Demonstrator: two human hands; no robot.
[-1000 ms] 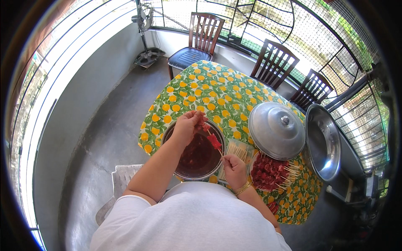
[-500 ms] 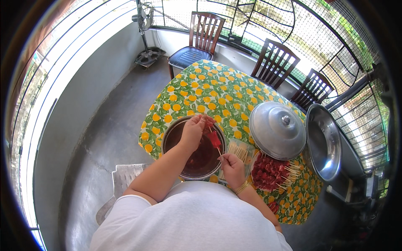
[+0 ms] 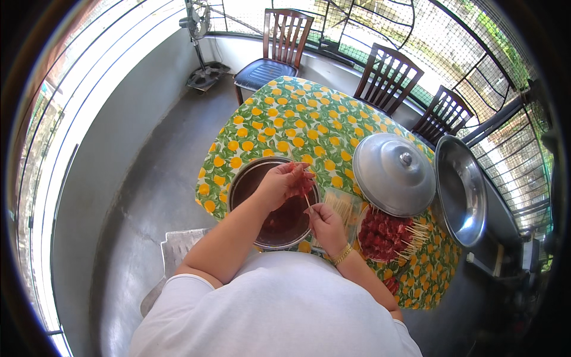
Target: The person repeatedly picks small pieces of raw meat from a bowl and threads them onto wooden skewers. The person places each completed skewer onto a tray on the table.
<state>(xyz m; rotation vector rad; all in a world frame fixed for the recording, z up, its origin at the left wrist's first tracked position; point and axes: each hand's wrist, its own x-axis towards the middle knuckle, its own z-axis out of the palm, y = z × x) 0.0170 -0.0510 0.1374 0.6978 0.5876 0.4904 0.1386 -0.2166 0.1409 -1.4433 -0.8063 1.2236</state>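
Observation:
My left hand (image 3: 279, 185) is closed on a piece of raw red meat (image 3: 302, 183) at the upper end of a thin wooden skewer (image 3: 307, 201). The skewer's lower end is pinched in my right hand (image 3: 328, 226), which wears a gold-coloured bracelet. Both hands are over the right side of a round metal pot (image 3: 231, 193) holding dark reddish liquid with bits of meat. Beside my right hand lies a clear container (image 3: 354, 209) of bare skewers. Farther right, a dish is heaped with skewered raw meat (image 3: 383, 235), the stick ends pointing right.
A domed metal lid (image 3: 380, 187) rests behind the skewered meat. A large oval metal basin (image 3: 458, 178) leans at the table's right edge. The tablecloth (image 3: 267, 128) has an orange-fruit pattern. Dark wooden chairs (image 3: 388, 80) stand behind, a pedestal fan (image 3: 199, 53) far left, and a grey plastic seat (image 3: 181, 244) near left.
My left hand has moved slightly right and down along the skewer, and its fingers now cover more of the meat. My right hand still pinches the lower end. The view has shifted slightly.

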